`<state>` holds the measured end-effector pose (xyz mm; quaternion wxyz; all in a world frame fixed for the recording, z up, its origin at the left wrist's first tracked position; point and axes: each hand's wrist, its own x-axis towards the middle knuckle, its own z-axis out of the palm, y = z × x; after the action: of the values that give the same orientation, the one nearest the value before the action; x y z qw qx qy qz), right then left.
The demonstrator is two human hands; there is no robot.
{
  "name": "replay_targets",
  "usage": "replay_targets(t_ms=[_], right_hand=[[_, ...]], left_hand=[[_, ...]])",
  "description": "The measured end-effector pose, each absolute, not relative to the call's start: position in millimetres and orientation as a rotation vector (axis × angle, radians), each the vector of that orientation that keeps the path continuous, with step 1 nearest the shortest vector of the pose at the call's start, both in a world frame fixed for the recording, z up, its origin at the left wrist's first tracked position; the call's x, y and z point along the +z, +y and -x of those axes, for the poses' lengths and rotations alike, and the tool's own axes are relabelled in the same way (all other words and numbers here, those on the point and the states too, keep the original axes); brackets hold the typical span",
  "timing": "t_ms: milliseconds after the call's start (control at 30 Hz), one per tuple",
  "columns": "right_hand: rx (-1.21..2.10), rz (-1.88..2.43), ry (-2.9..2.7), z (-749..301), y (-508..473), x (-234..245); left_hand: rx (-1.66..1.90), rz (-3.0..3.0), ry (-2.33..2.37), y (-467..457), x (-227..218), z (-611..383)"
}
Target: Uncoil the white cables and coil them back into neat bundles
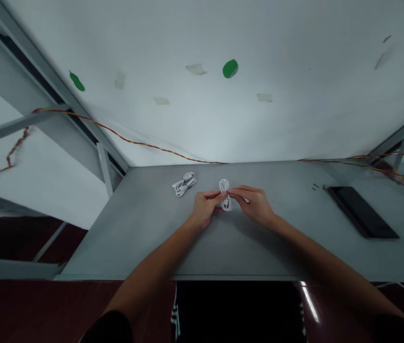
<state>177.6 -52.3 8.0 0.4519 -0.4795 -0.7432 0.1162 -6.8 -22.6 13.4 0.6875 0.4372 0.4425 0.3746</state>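
Observation:
A coiled white cable (pixel 225 188) is held between both hands above the grey table (pixel 152 238). My left hand (pixel 204 206) pinches its middle from the left with fingers closed. My right hand (pixel 253 202) grips the same spot from the right, fingers closed too. The cable's loops stick out above and below my fingertips. A second bundled white cable (pixel 184 184) lies on the table, a little to the left of my left hand and farther back.
A flat black slab (pixel 362 211) lies on the table at the right. Red and yellow twisted wires (pixel 133 141) run along the white wall behind the table. Grey metal frame bars (pixel 103 167) stand at the left, and green stickers (pixel 230 68) mark the wall.

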Motion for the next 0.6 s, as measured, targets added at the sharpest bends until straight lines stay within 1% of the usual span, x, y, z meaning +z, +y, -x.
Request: replay_targets(t_ms=[67,233,367,433,600], right_hand=[[0.361,1.243,-1.755,-176.5,-51.7,7.3],[0.736,1.329,-1.546,-173.3,-48.6,4.6],[0.926,1.34,-1.597,-175.9,-45.9,4.0],[0.966,1.332,-1.627,-177.4,-45.4,4.9],[0.9,1.354,-1.611,-178.8,-45.0,6.0]], left_hand=[[0.837,-0.992,0.999,-23.4,14.3,6.7],[0.879,-0.992,0.991,-23.9,14.8,6.4],[0.876,-1.014,0.996,-23.5,12.4,6.0],[0.876,-1.05,1.007,-23.1,10.6,5.5],[0.924,-1.134,1.036,-21.7,7.7,4.4]])
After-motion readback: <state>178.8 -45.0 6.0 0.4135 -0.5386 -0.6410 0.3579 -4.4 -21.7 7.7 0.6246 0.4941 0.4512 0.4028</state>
